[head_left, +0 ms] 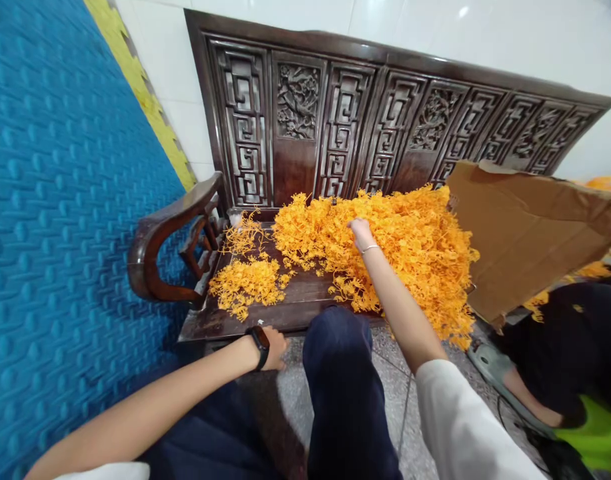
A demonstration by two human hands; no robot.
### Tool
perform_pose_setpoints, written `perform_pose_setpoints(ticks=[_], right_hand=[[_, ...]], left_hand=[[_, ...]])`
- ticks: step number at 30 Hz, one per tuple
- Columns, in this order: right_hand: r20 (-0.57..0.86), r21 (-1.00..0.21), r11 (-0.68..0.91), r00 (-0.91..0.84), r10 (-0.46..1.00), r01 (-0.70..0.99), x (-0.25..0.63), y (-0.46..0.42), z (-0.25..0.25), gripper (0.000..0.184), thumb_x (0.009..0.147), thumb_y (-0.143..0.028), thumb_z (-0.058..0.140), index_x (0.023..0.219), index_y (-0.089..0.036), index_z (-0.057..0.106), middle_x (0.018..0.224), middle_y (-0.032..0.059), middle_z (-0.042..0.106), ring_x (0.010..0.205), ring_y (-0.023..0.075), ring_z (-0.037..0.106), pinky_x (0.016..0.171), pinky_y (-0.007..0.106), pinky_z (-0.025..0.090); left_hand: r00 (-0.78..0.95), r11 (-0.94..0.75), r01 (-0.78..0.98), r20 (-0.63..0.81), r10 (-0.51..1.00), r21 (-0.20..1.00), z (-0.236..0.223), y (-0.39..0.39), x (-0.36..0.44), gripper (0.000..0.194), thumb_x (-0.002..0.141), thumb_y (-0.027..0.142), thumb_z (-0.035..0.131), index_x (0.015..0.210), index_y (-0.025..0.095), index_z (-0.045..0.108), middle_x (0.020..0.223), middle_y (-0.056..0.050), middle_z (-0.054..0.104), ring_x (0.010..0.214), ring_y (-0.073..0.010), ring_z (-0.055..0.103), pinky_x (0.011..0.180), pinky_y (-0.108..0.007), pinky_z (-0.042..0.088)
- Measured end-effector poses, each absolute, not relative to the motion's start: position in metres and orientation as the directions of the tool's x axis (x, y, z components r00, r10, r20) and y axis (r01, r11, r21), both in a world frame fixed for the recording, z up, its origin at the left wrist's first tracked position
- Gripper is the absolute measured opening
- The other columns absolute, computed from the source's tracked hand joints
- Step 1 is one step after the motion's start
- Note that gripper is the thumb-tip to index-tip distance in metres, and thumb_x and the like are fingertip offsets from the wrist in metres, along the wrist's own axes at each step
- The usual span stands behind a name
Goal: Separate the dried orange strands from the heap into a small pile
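A big heap of orange plastic pieces (415, 247) lies on the seat of a dark carved wooden bench (295, 303). My right hand (360, 233) reaches into the heap's left part, fingers curled down into the pieces. A smaller orange pile (245, 283) sits apart at the left of the seat. My left hand (274, 348), with a black watch on its wrist, rests at the bench's front edge below that small pile; its fingers are hidden behind the hand. My knee in dark trousers (340, 360) is between the arms.
A brown cardboard sheet (530, 233) leans at the heap's right side. Another person's leg and sandal (515, 383) are at the lower right on the speckled floor. A blue padded mat (60, 200) covers the left. The bench's curved armrest (160, 240) stands at left.
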State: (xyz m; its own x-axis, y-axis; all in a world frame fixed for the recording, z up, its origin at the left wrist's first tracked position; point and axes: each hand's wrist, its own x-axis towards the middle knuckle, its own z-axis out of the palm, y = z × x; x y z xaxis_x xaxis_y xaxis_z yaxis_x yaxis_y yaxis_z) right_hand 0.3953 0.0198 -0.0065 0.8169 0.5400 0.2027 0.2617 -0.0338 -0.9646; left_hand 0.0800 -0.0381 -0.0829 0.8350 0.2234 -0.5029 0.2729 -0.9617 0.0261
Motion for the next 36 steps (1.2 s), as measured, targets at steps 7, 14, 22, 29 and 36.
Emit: perform_pose_setpoints(ticks=[7, 14, 22, 29, 36], right_hand=[[0.024, -1.000, 0.029, 0.881, 0.473, 0.012, 0.430, -0.002, 0.068, 0.015, 0.069, -0.008, 0.051, 0.059, -0.017, 0.045, 0.056, -0.0013, 0.053, 0.059, 0.0099, 0.058, 0.059, 0.023, 0.050], [0.237, -0.958, 0.263, 0.836, 0.495, 0.116, 0.447, -0.014, 0.103, 0.018, 0.076, -0.006, 0.056, 0.059, -0.012, 0.054, 0.050, -0.0022, 0.053, 0.047, 0.0048, 0.053, 0.050, 0.016, 0.046], [0.348, -0.937, 0.109, 0.860, 0.372, 0.332, 0.462, -0.013, 0.122, 0.027, 0.074, -0.005, 0.064, 0.056, -0.015, 0.047, 0.043, -0.0046, 0.046, 0.043, 0.0079, 0.049, 0.051, 0.025, 0.048], [0.428, -0.904, 0.160, 0.852, 0.303, 0.397, 0.468, -0.011, 0.138, 0.029, 0.079, -0.004, 0.058, 0.057, -0.016, 0.043, 0.048, -0.0054, 0.047, 0.045, 0.0063, 0.051, 0.059, 0.028, 0.048], [0.471, -0.882, 0.145, 0.832, 0.293, 0.448, 0.468, -0.005, 0.147, 0.028, 0.077, -0.005, 0.060, 0.061, -0.017, 0.041, 0.057, -0.0024, 0.053, 0.048, 0.0051, 0.052, 0.064, 0.030, 0.050]], left_hand=[[0.807, -0.971, 0.238, -0.555, 0.202, -0.006, -0.106, -0.046, 0.076, 0.046, 0.075, 0.037, 0.062, 0.112, 0.009, 0.062, 0.106, -0.022, 0.067, 0.099, -0.0339, 0.063, 0.085, -0.042, 0.045], [0.811, -0.973, 0.229, -0.548, 0.204, -0.023, -0.121, -0.056, 0.073, 0.045, 0.073, 0.033, 0.065, 0.111, 0.008, 0.064, 0.102, -0.022, 0.068, 0.094, -0.0332, 0.065, 0.082, -0.040, 0.045], [0.832, -0.970, 0.240, -0.509, 0.220, -0.028, -0.129, -0.055, 0.075, 0.037, 0.070, 0.032, 0.067, 0.101, 0.013, 0.067, 0.099, -0.019, 0.070, 0.091, -0.0314, 0.065, 0.079, -0.038, 0.043], [0.806, -0.973, 0.225, -0.553, 0.212, -0.047, -0.125, -0.054, 0.074, 0.041, 0.074, 0.035, 0.064, 0.108, 0.012, 0.064, 0.103, -0.020, 0.069, 0.094, -0.0305, 0.065, 0.082, -0.038, 0.042], [0.807, -0.974, 0.225, -0.554, 0.206, -0.035, -0.122, -0.054, 0.073, 0.041, 0.076, 0.036, 0.062, 0.108, 0.011, 0.064, 0.104, -0.020, 0.069, 0.094, -0.0301, 0.064, 0.082, -0.037, 0.042]])
